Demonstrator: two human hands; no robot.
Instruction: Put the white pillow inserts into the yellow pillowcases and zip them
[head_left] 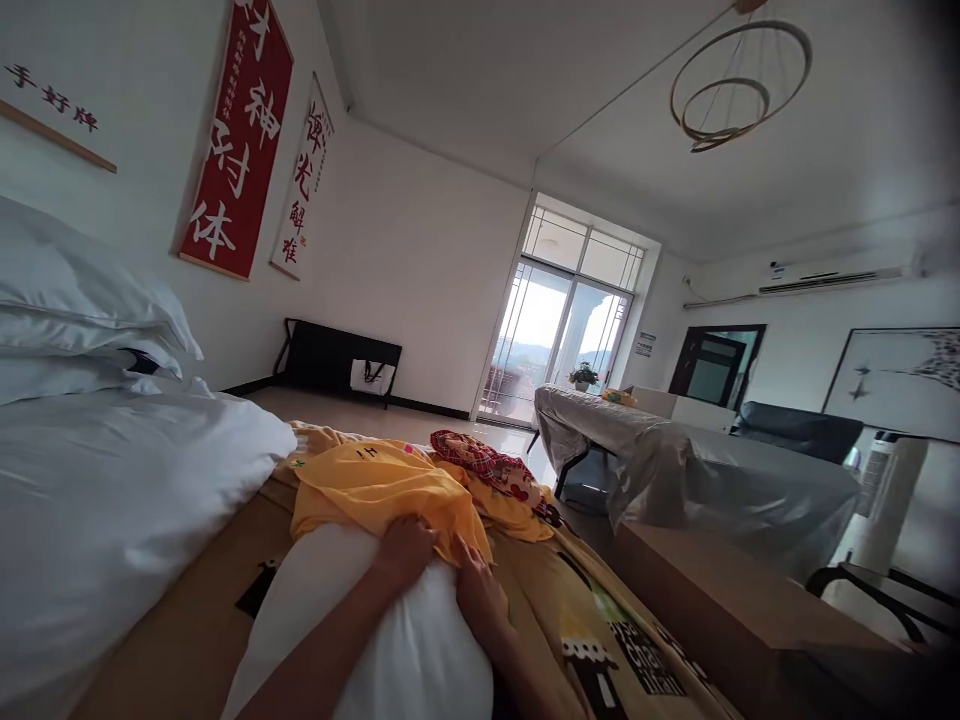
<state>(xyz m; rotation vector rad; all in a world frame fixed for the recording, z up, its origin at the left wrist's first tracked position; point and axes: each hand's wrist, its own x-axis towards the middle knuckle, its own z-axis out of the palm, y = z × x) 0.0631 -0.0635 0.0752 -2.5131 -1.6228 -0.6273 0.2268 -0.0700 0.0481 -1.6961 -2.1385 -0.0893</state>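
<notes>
A yellow pillowcase (379, 490) with small printed letters covers the far end of a white pillow (307, 590). The pillow lies on a brown patterned bedspread (525, 590), its near part uncovered. My left hand (407, 550) is closed on the pillowcase's edge over the top of the pillow. At the right side of the same edge, my right hand (478, 590) pinches the yellow cloth. Just beyond lies a bunched red plaid cloth (487, 462), partly resting on more yellow fabric.
White pillows (82, 290) are stacked at the left beside white bedding (112, 480). A brown box (720, 580) stands right of the bed, before a table under a plastic sheet (675, 450). A black folded frame (330, 360) leans by the far wall.
</notes>
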